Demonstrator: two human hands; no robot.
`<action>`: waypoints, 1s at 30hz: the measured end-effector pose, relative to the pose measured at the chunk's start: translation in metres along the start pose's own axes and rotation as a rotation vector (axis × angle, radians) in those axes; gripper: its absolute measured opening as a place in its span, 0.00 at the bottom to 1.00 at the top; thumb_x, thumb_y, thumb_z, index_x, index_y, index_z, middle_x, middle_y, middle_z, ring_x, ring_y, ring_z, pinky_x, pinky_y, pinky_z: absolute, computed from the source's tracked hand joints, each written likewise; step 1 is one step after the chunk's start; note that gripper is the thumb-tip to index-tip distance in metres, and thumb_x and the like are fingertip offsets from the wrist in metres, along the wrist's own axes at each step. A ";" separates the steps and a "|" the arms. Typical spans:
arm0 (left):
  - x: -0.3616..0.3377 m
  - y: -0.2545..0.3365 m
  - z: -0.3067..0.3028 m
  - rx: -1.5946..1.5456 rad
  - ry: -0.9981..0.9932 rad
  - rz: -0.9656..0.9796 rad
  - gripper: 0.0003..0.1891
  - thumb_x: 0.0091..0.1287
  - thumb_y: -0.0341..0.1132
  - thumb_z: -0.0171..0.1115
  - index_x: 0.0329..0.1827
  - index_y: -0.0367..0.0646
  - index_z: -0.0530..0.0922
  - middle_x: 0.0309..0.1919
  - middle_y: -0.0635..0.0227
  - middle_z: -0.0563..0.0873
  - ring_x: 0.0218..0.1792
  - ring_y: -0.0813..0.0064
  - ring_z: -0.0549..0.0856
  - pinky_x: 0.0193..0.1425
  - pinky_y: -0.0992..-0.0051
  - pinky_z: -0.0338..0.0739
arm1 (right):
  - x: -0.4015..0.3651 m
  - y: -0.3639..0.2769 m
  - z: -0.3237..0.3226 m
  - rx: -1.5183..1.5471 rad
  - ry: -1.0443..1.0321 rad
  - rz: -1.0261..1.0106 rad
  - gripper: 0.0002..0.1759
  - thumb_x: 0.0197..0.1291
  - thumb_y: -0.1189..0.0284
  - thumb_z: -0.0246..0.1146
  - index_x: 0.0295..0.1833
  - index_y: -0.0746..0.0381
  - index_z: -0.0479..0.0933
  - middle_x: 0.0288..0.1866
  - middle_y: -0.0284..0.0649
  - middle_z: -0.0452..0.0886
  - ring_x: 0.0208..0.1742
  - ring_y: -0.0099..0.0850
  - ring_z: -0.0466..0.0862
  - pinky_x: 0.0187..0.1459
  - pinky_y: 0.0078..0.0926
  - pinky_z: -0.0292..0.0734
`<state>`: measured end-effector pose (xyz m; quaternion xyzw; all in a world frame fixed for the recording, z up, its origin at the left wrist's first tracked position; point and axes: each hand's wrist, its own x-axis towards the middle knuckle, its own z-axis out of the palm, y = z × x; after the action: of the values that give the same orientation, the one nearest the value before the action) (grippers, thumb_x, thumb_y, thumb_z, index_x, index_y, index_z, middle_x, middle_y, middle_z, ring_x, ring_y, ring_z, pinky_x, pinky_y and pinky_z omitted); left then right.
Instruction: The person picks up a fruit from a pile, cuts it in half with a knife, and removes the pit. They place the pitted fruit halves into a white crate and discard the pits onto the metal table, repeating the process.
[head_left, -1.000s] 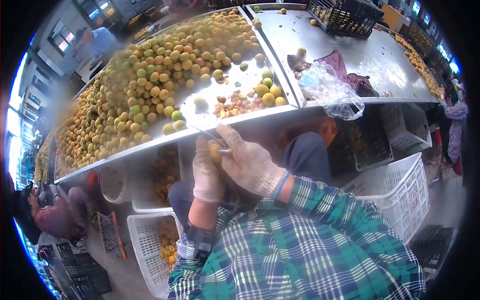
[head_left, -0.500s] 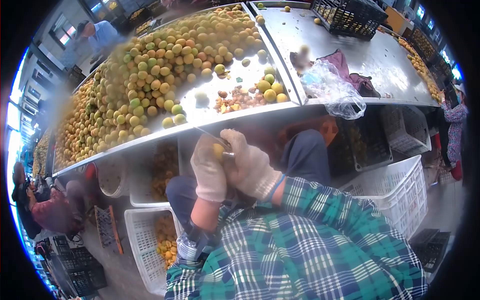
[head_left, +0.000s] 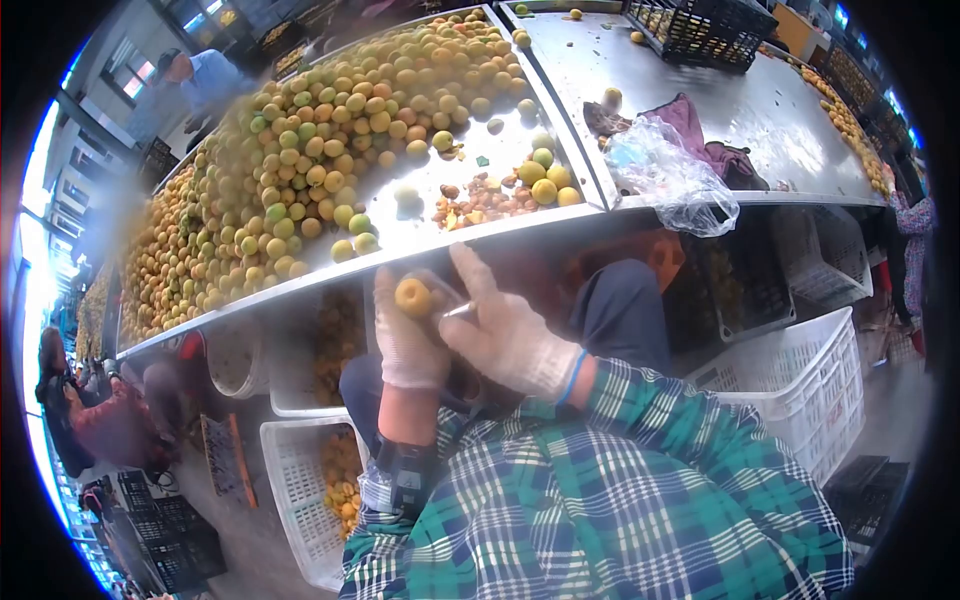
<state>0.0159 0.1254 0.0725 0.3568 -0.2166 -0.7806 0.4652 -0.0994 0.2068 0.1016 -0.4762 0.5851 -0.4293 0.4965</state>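
Note:
In its white-gloved fingers, my left hand (head_left: 412,348) holds a yellow apricot (head_left: 412,296) with a dark spot on its upper face. Close on its right, my right hand (head_left: 515,345), also gloved, grips a small knife (head_left: 459,311); only a short bright metal part shows clearly, and the blade is blurred. My right index finger points up and away from the knife. Both hands are above my lap, just below the metal table's front rim (head_left: 350,265). Beyond that rim lies a heap of apricots (head_left: 330,150), with a small pile of pits and scraps (head_left: 485,203) to its right.
A clear plastic bag (head_left: 670,180) and a dark red cloth (head_left: 680,125) lie on the right table, near a black crate (head_left: 700,35). White crates stand at my left (head_left: 300,500) and right (head_left: 800,390); the left one contains cut fruit. Other people (head_left: 200,80) are farther off.
My hands have drawn slightly apart, and the apricot shows more fully in my left hand. My right index finger has straightened upward. The whole view has shifted a little.

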 end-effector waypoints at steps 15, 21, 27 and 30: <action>-0.005 -0.008 0.004 0.165 0.015 0.100 0.33 0.74 0.63 0.38 0.43 0.38 0.75 0.34 0.64 0.80 0.37 0.70 0.79 0.45 0.72 0.76 | -0.002 0.003 0.008 -0.507 0.073 -0.036 0.38 0.68 0.62 0.53 0.75 0.64 0.44 0.39 0.57 0.82 0.39 0.55 0.83 0.43 0.48 0.78; -0.011 -0.005 0.021 0.173 0.014 0.146 0.30 0.75 0.60 0.41 0.45 0.38 0.76 0.31 0.69 0.78 0.31 0.76 0.78 0.39 0.78 0.76 | 0.011 0.010 0.013 -0.416 0.123 -0.091 0.37 0.67 0.62 0.52 0.75 0.64 0.45 0.46 0.56 0.82 0.47 0.55 0.82 0.48 0.49 0.77; -0.007 0.011 -0.016 0.843 -0.147 0.546 0.33 0.72 0.61 0.50 0.61 0.36 0.72 0.45 0.69 0.79 0.42 0.79 0.79 0.49 0.78 0.74 | 0.020 -0.026 -0.001 -0.453 -0.075 0.114 0.37 0.69 0.58 0.49 0.76 0.63 0.45 0.51 0.55 0.82 0.51 0.55 0.81 0.53 0.46 0.74; -0.019 0.004 -0.011 0.643 -0.132 0.435 0.34 0.71 0.63 0.48 0.57 0.35 0.74 0.45 0.67 0.81 0.44 0.77 0.80 0.52 0.75 0.75 | 0.015 -0.022 0.013 -0.460 -0.051 0.053 0.38 0.69 0.57 0.48 0.76 0.62 0.43 0.46 0.57 0.82 0.47 0.55 0.82 0.50 0.48 0.75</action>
<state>0.0325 0.1402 0.0752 0.3792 -0.5502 -0.5772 0.4693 -0.0842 0.1875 0.1183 -0.5720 0.6672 -0.2592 0.4006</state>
